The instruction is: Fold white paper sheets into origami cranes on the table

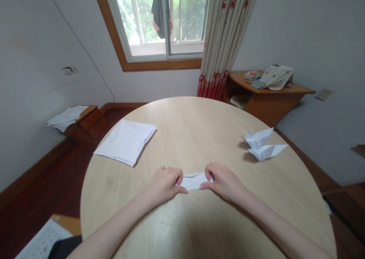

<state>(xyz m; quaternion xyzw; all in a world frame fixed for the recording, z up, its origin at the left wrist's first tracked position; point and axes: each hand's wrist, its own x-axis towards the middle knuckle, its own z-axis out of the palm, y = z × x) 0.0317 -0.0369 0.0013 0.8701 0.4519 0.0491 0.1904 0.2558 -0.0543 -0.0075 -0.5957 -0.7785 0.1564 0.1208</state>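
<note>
Between my two hands, near the front edge of the round pale wooden surface (199, 137), lies the small folded piece of white paper (193, 181), flat on the wood. My left hand (163, 185) pinches its left end, thumb tip under the edge and fingers curled over the top. My right hand (224, 181) does the same at the right end, thumb and fingers closed on the paper. Only the middle strip of the folded piece shows; both ends are hidden under my fingers.

As I judge it, the risk lies in the two pinches pulling apart unevenly: thin paper held at both ends could tear along a crease or skew, leaving a crooked fold. Pressing too hard could also flatten layers I cannot see under the fingers.

Left of the folded piece and farther back sits a loose stack of white paper sheets (125, 141), well apart from my left hand. Right of the folded piece and farther back rest two finished white paper folded figures (264, 144), touching each other, well apart from my right hand.
</note>
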